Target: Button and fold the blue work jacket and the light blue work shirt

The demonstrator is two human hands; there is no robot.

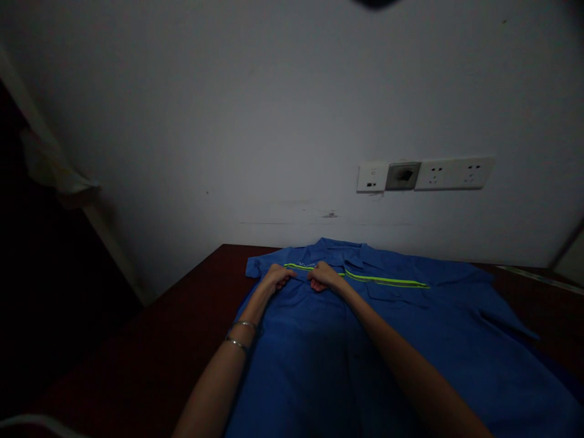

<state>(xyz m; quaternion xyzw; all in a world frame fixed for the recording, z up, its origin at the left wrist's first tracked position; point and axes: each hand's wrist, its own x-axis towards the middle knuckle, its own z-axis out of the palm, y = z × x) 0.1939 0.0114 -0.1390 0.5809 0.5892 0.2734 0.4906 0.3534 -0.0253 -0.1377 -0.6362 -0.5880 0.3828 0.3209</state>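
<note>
A blue work shirt (410, 340) with a neon yellow-green stripe (387, 280) across the chest lies spread flat on a dark red-brown table (159, 340). My left hand (277, 277) rests on the shirt's upper part with its fingers curled onto the cloth by the stripe's left end. My right hand (323, 275) sits close beside it, fingers also curled and pinching the fabric at the stripe. Two thin bracelets circle my left wrist. The shirt's collar points toward the wall.
A white wall (274, 121) rises right behind the table, with a row of sockets and a switch (424, 174) above the shirt. A pale cloth (55, 167) hangs at the left by a dark opening. The shirt's sleeve (506, 319) reaches toward the table's right side.
</note>
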